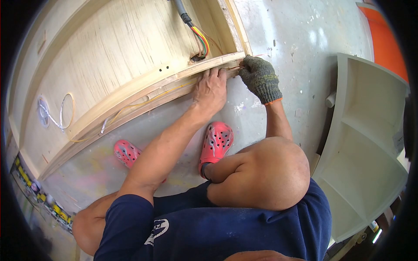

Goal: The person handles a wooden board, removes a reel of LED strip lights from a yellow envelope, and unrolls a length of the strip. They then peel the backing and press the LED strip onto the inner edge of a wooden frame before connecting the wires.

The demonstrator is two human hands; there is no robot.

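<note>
A curved wooden frame [117, 48] fills the upper left. My bare left hand [210, 89] rests at its front edge, fingertips hidden in the narrow channel between two curved strips. To its right, my right hand [260, 79], in a dark grey knitted glove, is closed at the end of the channel; a thin wire meets its fingertips. A yellow wire [163, 94] runs along the channel to the left. Behind the rim, red, yellow and green wires [201, 41] leave a grey conduit [180, 9] and enter a hole in the panel.
A pale curved shelf unit [370, 148] stands at the right, with an orange panel [383, 39] behind it. Pink clogs [216, 141] are on the grey floor [287, 26] below the frame. Black and yellow items [54, 209] line the lower left.
</note>
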